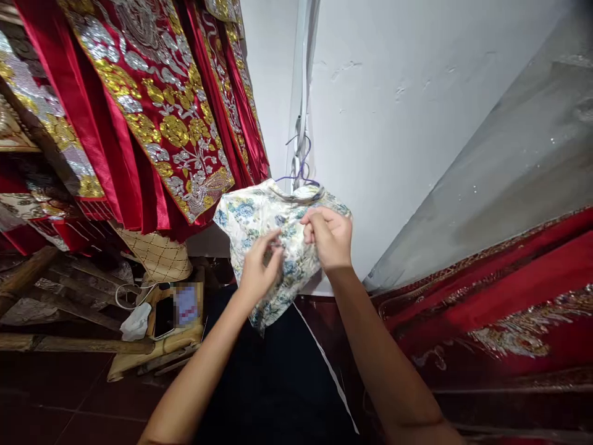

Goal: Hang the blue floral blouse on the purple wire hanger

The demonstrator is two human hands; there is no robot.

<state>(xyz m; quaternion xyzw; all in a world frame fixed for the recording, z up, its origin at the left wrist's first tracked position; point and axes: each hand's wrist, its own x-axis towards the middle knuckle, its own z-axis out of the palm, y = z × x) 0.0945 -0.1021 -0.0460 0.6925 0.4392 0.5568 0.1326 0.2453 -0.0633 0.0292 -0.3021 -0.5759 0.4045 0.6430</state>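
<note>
A white garment with a blue floral print [252, 216] hangs from a hanger [301, 185] against the white wall. My left hand [258, 267] pinches the fabric at its middle, fingers closed on the cloth. My right hand [328, 238] grips the cloth near the collar, fingers curled into it. Both forearms reach up from the bottom of the view.
Red satin garments with gold and silver embroidery [157, 111] hang at the upper left. More red embroidered cloth [500, 303] lies at the right. A phone [164, 316] and a white cable [132, 290] rest on a low wooden stand at the left. The floor is dark tile.
</note>
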